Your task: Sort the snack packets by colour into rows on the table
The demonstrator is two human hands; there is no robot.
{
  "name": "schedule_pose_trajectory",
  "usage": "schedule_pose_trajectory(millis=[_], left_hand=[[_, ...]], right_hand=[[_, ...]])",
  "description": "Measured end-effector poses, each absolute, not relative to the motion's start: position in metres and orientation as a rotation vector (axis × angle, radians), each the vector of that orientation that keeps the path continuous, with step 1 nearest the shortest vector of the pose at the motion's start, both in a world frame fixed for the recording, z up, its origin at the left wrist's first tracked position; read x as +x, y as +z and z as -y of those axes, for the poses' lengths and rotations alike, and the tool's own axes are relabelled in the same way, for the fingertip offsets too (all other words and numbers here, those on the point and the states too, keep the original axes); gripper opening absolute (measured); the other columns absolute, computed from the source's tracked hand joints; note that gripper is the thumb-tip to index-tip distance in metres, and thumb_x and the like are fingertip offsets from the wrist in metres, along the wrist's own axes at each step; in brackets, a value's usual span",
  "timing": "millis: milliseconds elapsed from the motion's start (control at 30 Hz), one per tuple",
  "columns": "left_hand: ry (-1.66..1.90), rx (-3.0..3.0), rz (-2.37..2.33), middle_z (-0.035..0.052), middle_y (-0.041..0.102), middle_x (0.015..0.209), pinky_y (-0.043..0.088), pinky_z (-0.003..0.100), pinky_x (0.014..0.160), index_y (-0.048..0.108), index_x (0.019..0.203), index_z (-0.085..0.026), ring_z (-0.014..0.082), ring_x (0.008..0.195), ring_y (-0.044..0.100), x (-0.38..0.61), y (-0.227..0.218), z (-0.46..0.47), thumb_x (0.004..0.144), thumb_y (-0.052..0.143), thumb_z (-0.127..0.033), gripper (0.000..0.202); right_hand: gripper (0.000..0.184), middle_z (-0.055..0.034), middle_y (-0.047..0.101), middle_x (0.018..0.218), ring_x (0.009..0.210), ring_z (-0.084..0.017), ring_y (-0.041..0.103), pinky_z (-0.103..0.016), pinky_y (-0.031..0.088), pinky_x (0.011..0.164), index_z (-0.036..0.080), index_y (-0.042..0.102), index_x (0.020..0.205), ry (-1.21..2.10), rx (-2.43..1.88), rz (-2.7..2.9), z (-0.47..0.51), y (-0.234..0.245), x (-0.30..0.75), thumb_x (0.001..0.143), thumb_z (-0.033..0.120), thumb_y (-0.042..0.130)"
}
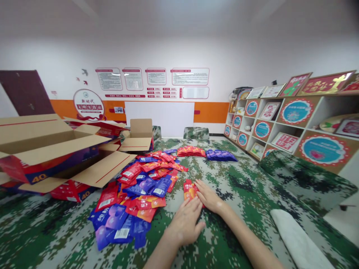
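A red and orange pouch (187, 185) lies flat on the camouflage tablecloth in front of me. My left hand (187, 221) rests on its near end, fingers stretched out and palm down. Along its right side lies my right hand (209, 196), also flat, its fingertips touching the pouch. Both hands cover much of it, so I cannot tell whether more pouches are underneath. To the left, red pouches (145, 203) and blue pouches (114, 216) are heaped loosely together. Farther back sit an overlapping row of red pouches (191, 151) and one of blue pouches (221, 155).
Opened cardboard boxes (56, 151) crowd the table's left side, with a smaller open box (137, 140) behind the heap. A white cloth-like item (297, 239) lies at the near right. Beyond the camouflage-covered chair (305, 179) stands a shelf unit (276, 123).
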State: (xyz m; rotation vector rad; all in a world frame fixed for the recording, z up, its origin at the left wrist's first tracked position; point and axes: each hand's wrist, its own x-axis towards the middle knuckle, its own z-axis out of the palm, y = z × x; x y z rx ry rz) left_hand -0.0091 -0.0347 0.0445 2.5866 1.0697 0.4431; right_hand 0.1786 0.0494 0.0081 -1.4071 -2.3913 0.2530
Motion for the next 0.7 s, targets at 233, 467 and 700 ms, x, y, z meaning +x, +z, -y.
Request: schedule_pose_trajectory(millis=[233, 467, 700], left_hand=[[0.475, 2.559, -1.05, 0.0001, 0.012, 0.147, 0.006, 0.043, 0.112, 0.015, 0.14, -0.025, 0.0224, 0.135, 0.01, -0.013, 0.05, 0.039, 0.086, 0.031, -0.052, 0.063], [0.474, 2.516, -1.043, 0.0016, 0.008, 0.148, 0.009, 0.042, 0.113, 0.009, 0.141, -0.02, 0.024, 0.135, 0.003, -0.014, 0.034, 0.022, 0.081, 0.043, -0.044, 0.073], [0.427, 2.488, -0.969, 0.0056, 0.007, 0.148, 0.011, 0.047, 0.111, 0.011, 0.141, -0.016, 0.0298, 0.134, 0.003, -0.007, 0.014, -0.002, 0.071, 0.053, -0.035, 0.083]], right_hand=[[0.04, -0.0131, 0.06, 0.111, 0.104, -0.02, 0.054, -0.031, 0.039, 0.088, 0.01, 0.055, 0.115, 0.134, -1.595, 2.094, -0.091, 0.029, 0.16, 0.082, 0.026, 0.038], [0.03, -0.0148, 0.067, 0.085, 0.08, -0.021, 0.062, -0.026, 0.042, 0.066, 0.011, 0.067, 0.079, 0.23, -2.044, 1.889, -0.177, 0.04, 0.112, 0.079, 0.032, 0.046], [0.022, -0.015, 0.067, 0.088, 0.081, -0.021, 0.062, -0.023, 0.041, 0.061, 0.011, 0.067, 0.084, 0.293, -2.048, 1.701, -0.204, 0.029, 0.109, 0.068, 0.02, 0.054]])
